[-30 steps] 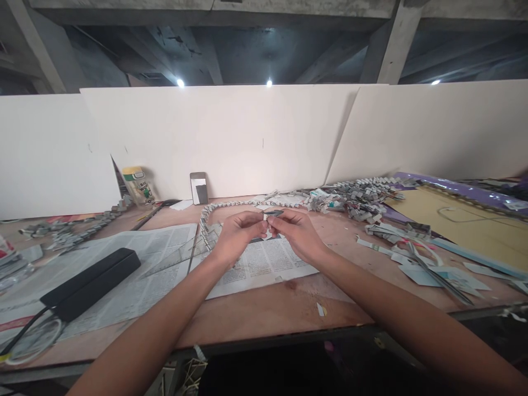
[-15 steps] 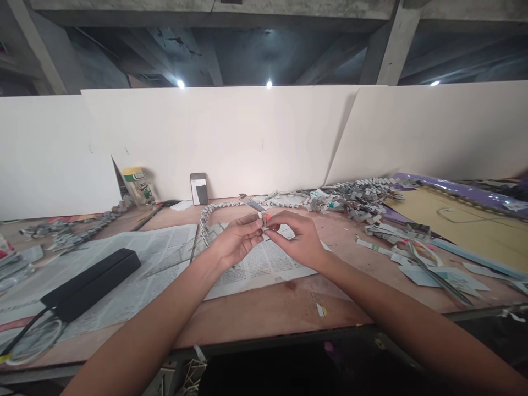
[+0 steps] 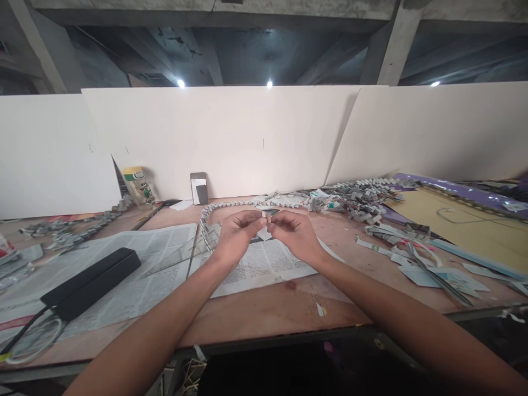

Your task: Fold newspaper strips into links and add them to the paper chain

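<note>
My left hand (image 3: 238, 234) and my right hand (image 3: 296, 234) meet over the middle of the table, fingertips pinched together. Between them is a small folded paper strip (image 3: 264, 233), mostly covered by the fingers; its pale part shows below the fingertips. Both hands are closed on it. Behind them, a chain of folded paper links (image 3: 203, 223) curves across the table. A sheet of newspaper (image 3: 256, 269) lies under the hands. Beside the left wrist, a clear set square (image 3: 173, 258) rests on the paper.
At left are a black case (image 3: 93, 280) with a cable and a yellow-lidded jar (image 3: 138, 187). A phone (image 3: 199, 188) leans on the white board (image 3: 231, 137). Heaped paper links (image 3: 355, 201), scissors (image 3: 441, 280) and paper scraps lie at right.
My left hand has turned and its fingers have curled in closer to the right hand. The strip, which stuck up behind the fingertips, now shows mostly below them.
</note>
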A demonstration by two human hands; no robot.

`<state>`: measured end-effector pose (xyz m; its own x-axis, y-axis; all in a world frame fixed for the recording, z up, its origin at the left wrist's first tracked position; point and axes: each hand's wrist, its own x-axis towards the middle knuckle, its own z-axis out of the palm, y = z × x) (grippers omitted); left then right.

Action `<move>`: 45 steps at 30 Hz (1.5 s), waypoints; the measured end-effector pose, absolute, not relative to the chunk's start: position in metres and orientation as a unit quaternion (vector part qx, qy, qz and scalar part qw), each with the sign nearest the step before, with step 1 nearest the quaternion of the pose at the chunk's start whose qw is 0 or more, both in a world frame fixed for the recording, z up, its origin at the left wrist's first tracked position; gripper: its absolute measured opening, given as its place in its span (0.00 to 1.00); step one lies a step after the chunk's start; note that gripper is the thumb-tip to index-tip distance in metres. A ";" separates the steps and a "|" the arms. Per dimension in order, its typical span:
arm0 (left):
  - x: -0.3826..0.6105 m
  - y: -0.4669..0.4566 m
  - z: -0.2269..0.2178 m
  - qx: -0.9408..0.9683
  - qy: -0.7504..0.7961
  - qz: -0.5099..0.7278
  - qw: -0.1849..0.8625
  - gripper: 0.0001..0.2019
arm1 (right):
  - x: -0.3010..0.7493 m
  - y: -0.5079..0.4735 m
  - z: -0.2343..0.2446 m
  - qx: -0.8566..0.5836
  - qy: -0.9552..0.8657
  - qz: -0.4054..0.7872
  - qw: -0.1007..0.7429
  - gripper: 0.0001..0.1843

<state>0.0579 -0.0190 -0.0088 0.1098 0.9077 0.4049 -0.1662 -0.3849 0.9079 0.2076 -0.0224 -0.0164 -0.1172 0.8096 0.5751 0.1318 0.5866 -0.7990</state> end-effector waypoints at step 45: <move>0.052 -0.017 -0.011 0.768 0.380 0.430 0.285 0.14 | 0.206 -0.009 -0.027 -0.265 -0.578 0.482 0.603 0.08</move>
<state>0.0518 -0.0168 -0.0108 0.3406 0.8289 0.4439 0.3389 -0.5486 0.7643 0.2062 -0.0087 -0.0274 -0.1329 0.8873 0.4416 -0.2733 0.3955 -0.8769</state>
